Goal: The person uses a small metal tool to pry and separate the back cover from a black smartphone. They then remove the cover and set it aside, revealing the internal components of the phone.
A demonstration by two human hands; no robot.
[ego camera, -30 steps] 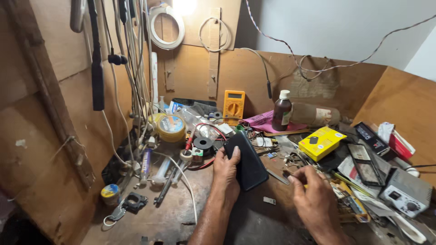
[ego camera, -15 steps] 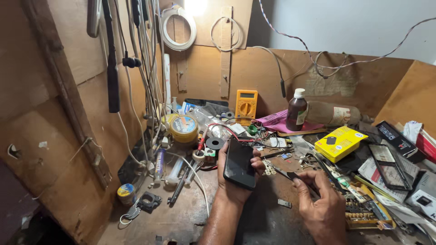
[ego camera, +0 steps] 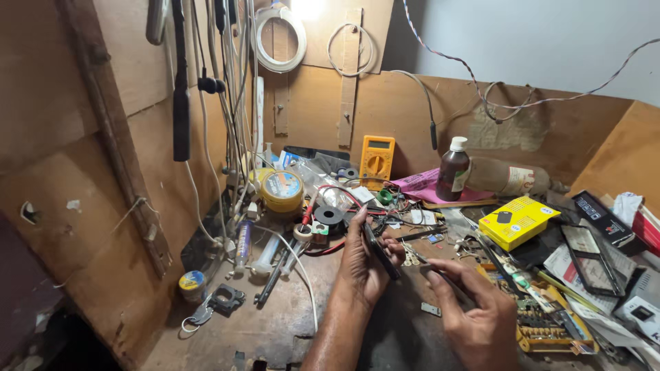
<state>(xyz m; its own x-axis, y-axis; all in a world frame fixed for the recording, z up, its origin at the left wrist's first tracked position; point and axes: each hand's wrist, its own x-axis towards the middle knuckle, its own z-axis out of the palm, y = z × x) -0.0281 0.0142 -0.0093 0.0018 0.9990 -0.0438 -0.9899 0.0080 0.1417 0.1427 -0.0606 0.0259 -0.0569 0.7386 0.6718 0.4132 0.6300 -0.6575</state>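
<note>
Cluttered wooden workbench (ego camera: 275,330), walls of board, cables hanging. Left hand (ego camera: 364,264) grips a dark phone (ego camera: 382,251) edge-on, raised just above the bench centre. Right hand (ego camera: 474,312) is closed on thin tweezers (ego camera: 434,269), tip near the phone's edge. Risks: tip slipping and scratching the phone; phone twisting out of the grip onto loose parts (ego camera: 419,255) below.

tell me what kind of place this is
Most likely a small electronics or phone repair bench. A yellow multimeter leans on the back board, cables hang on the wall, and the left hand holds a dark phone edge-on.
</note>
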